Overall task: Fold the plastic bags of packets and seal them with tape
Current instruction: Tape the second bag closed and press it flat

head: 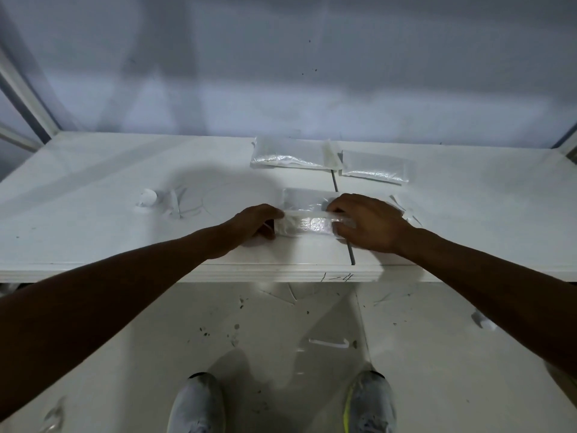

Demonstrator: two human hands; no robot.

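Note:
A clear plastic bag of packets (304,225) lies folded near the front edge of the white table (93,232). A strip of clear tape (309,214) runs across its top from left to right. My left hand (256,223) pinches the tape's left end at the bag's left side. My right hand (367,225) holds the tape's right end and rests over the bag's right end. Behind it lies the unfolded part of the bag or another clear bag (304,198); I cannot tell which.
Two clear bags of packets lie at the back: one (290,154) with tape on its right end, another (374,167) to its right. A white tape roll (146,198) and scraps sit at the left. A dark seam (349,248) splits the table. My shoes (196,404) stand below.

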